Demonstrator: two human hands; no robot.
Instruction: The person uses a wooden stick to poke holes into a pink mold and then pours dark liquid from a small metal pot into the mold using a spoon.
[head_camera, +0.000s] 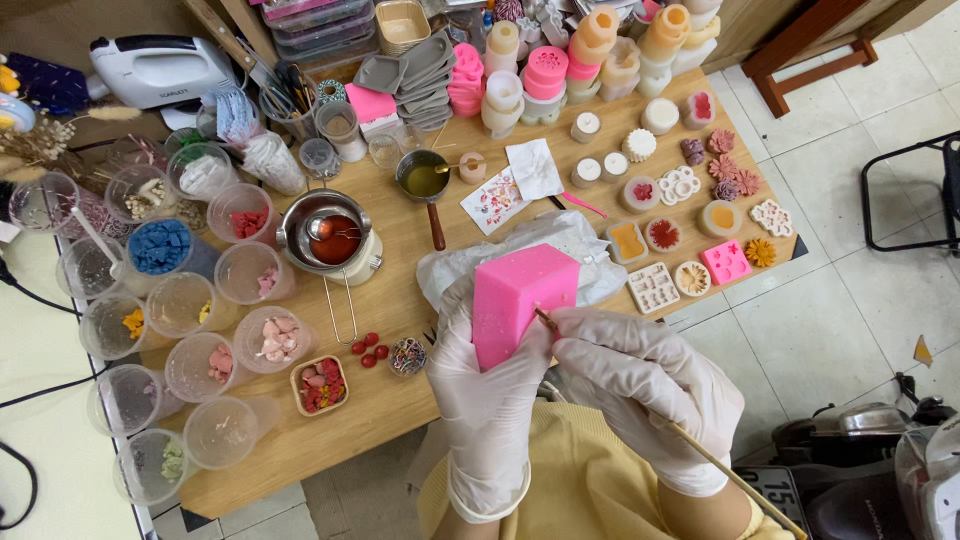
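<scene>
Left hand (487, 400): gloved fingers clamped around the pink rectangular wax block (520, 300), lifting it off the wooden table (400, 390) for steadiness.
Right hand (640, 385): fingers pinched together on a thin wooden stick (700, 450), tip touching the block's side for fine control.
Plastic sheet (560, 240): spread beneath, likely catching scraps.

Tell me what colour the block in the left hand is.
Bright pink. The block is held by the gloved left hand, seen clearly in the head view.
</scene>
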